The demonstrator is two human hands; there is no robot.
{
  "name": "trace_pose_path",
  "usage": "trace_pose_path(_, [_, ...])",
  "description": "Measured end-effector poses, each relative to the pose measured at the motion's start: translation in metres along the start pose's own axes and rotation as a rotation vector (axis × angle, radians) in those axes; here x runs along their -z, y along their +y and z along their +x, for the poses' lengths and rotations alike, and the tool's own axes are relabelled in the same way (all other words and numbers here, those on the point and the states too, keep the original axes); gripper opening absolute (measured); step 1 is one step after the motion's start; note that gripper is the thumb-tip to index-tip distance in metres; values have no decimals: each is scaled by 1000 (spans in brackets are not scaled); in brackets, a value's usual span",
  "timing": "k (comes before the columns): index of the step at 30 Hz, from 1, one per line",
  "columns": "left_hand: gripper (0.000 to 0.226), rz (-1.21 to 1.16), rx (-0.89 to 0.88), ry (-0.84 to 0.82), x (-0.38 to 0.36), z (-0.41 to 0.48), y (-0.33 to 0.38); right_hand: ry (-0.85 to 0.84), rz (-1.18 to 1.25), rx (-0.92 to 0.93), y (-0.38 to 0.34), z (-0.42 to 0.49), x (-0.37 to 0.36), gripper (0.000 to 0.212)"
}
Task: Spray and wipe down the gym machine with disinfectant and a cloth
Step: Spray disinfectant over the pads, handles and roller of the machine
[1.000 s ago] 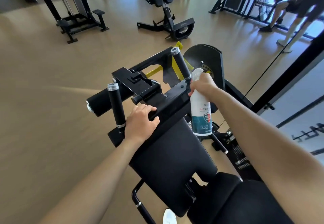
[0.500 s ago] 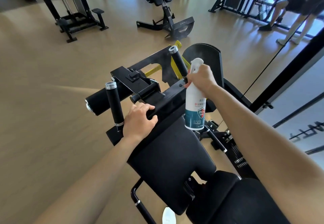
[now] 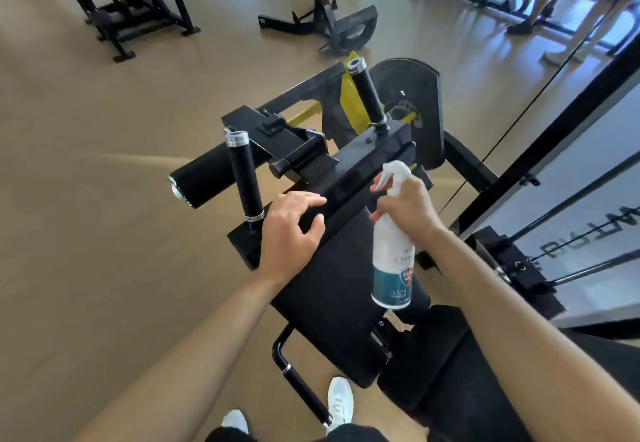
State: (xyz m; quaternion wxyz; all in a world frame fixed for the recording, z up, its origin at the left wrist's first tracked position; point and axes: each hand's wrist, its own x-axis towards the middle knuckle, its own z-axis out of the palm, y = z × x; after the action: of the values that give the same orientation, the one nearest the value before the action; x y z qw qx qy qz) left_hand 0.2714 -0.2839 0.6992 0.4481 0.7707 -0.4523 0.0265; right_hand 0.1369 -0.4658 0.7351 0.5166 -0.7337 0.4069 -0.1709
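Observation:
The black gym machine stands in front of me, with a sloping back pad (image 3: pixel 329 289), two upright handles (image 3: pixel 244 175) (image 3: pixel 367 95) and a roller pad (image 3: pixel 201 183) at the left. My left hand (image 3: pixel 291 230) rests on the top edge of the back pad, fingers loosely spread over the frame bar. My right hand (image 3: pixel 410 207) grips the neck of a white and teal spray bottle (image 3: pixel 393 268), which hangs upright over the pad's right side with its nozzle facing left. No cloth is in view.
A weight-stack frame with cables (image 3: pixel 540 220) stands close on the right. Other machines (image 3: pixel 325 15) (image 3: pixel 131 8) stand across the wooden floor, and a person's legs (image 3: pixel 568 8) show at top right. My white shoes (image 3: pixel 341 403) are by the machine's low bar.
My right hand has brought the bottle back from the far handle, down toward me over the pad. My left hand's fingers have loosened on the pad edge.

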Motion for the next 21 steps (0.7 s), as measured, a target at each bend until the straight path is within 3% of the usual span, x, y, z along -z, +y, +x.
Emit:
trace_pose_path(5, [25, -230, 37, -177, 30, -74, -6, -50, -2, 22, 15, -85, -64, 35])
trace_pose_path(13, [60, -550, 361, -665, 116, -158, -92, -138, 76, -11, -26, -164, -206, 19])
trace_pose_path(17, [67, -680, 527, -655, 158, -169, -140, -176, 53, -10, -58, -166, -275, 14])
trace_pose_path(21, [69, -752, 635, -538, 209, -175, -189, -331, 63, -13, -79, -154, -338, 24])
